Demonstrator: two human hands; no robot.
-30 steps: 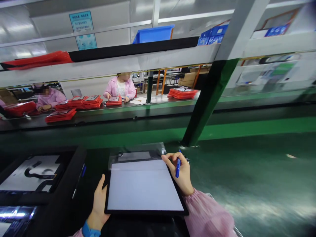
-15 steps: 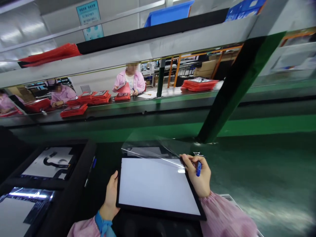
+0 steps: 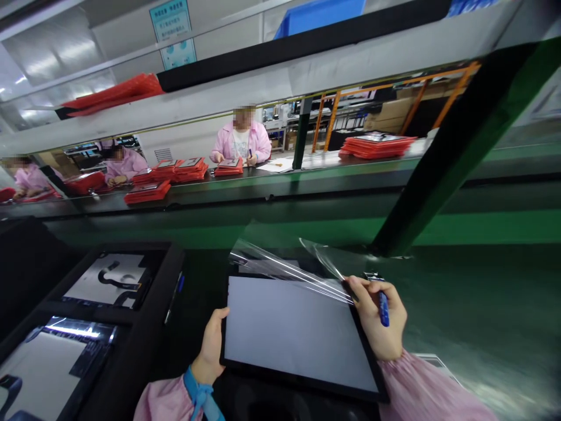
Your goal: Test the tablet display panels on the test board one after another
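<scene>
A flat display panel (image 3: 298, 333) with a black border and a pale lit screen tilts toward me. My left hand (image 3: 213, 342) grips its left edge, thumb at the front and fingers hidden behind. At the upper right corner my right hand (image 3: 382, 316) pinches a clear protective film (image 3: 280, 263), which rises loose and creased over the panel's top edge. A blue pen (image 3: 383, 309) is tucked in the same right hand. Behind the film, part of another panel (image 3: 269, 267) shows through.
Left of me, a black foam tray (image 3: 131, 327) holds panels with grey backs and dark ribbon cables. Another pen (image 3: 174, 298) lies beside it. A green post (image 3: 447, 152) slants up at right. Across the line, people in pink sit near red stacks (image 3: 377, 146).
The view has swung a little left. The film has more folds and stands higher at my right hand. The screen looks greyer. My left hand keeps its hold on the panel.
</scene>
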